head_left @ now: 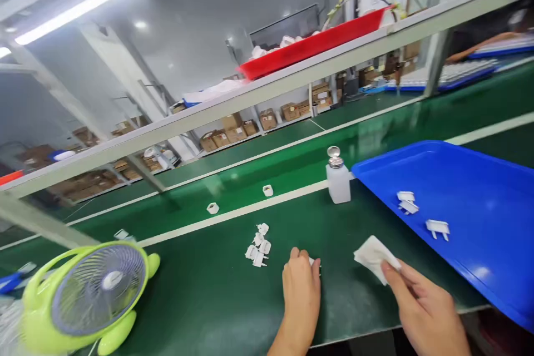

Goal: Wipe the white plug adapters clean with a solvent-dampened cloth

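Observation:
My left hand [301, 288] is closed over the green bench, its fingers around a small white plug piece [311, 261] that is mostly hidden behind them. In my right hand [429, 308] a folded white wipe [373, 256] is pinched between thumb and fingers. Left of my left hand lies a small heap of white plug pieces [259, 246] with prongs. A white pump bottle [338, 182] with a metal top stands beyond my hands. More white plug pieces [437, 228] rest in the blue tray [471, 189] on the right.
A lime-green fan [100, 292] stands at the left. Two small white parts [267, 190] sit on the brighter green conveyor belt [237, 181] behind the white line. Above runs a shelf rail [287, 82] bearing a red tray [317, 47]. Another person's arm [469, 54] shows at far right.

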A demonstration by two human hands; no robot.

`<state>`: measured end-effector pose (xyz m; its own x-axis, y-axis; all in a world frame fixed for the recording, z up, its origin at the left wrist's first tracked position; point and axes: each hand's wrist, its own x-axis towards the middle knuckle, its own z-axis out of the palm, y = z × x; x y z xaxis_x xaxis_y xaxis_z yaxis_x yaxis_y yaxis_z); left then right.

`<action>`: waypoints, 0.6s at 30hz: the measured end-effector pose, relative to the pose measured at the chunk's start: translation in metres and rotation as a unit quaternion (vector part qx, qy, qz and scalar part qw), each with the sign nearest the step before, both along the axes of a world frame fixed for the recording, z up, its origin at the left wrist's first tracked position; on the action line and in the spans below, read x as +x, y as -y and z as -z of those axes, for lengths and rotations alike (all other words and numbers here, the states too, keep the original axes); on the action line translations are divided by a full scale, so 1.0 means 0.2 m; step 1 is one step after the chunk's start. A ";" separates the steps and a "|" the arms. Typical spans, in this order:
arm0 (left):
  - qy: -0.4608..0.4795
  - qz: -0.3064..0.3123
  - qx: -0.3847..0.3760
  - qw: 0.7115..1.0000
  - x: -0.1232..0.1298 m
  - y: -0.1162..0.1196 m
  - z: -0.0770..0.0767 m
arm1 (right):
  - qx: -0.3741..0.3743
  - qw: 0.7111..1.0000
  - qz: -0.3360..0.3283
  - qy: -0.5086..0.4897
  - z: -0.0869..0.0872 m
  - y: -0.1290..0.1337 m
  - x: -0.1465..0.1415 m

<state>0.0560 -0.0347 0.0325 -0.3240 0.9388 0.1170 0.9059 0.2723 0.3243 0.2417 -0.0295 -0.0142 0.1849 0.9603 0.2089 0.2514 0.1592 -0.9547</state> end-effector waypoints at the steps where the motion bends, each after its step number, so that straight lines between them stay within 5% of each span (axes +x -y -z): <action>1: 0.006 0.018 -0.005 1.000 0.06 -0.04 -0.02 | -0.008 1.000 -0.010 0.021 -0.02 -0.01 0.00; 5: 0.049 0.096 -0.011 0.994 0.18 -0.10 -0.05 | -0.003 0.996 -0.002 0.095 -0.05 -0.04 0.06; 9: 0.170 0.201 0.017 0.964 0.08 -0.08 -0.01 | 0.004 0.992 0.012 0.125 -0.04 -0.07 0.06; 12: 0.228 0.274 0.011 0.934 0.03 -0.09 0.05 | 0.038 0.987 -0.062 0.145 -0.03 -0.10 -0.04; 18: 0.239 0.252 0.051 0.937 0.06 -0.11 0.13 | 0.104 0.967 -0.165 0.165 0.08 -0.03 -0.21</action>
